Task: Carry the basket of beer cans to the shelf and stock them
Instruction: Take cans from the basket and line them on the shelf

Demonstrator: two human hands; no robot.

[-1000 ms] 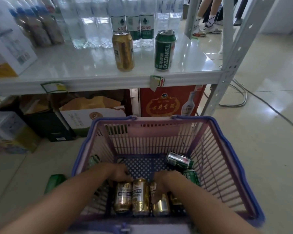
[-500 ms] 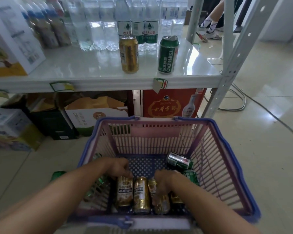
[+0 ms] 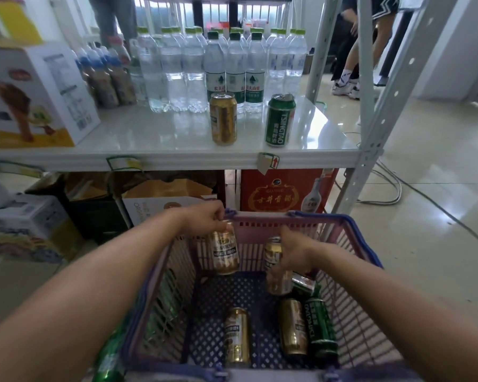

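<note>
So each hand has a gold can right now. The left hand pinches one gold can by its top rim, fingers curled over the lid, and it hangs upright just above the far end of the basket. The right hand is wrapped round a second gold can, also upright, a bit lower and to the right, down inside the basket.

The basket itself is pink slatted plastic with a blue rim and a dark blue perforated floor, sitting on the floor right in front of the shelf. Still lying flat on its bottom: a gold can near the middle, another gold one to the right, and a green can touching that one on its right side. There's a further can poking out under the right hand, silver top showing, mostly hidden. Something green shows outside the left wall, too blurry to call.

On the shelf two cans already stand upright near the front edge: a gold one and a green Tsingtao, apart from each other, with rows of water bottles right behind them. The gold cans are shiny with a pale label band, the green ones have white lettering running down the side. A white and yellow box sits on the left of the shelf, and a red carton stands under it.
</note>
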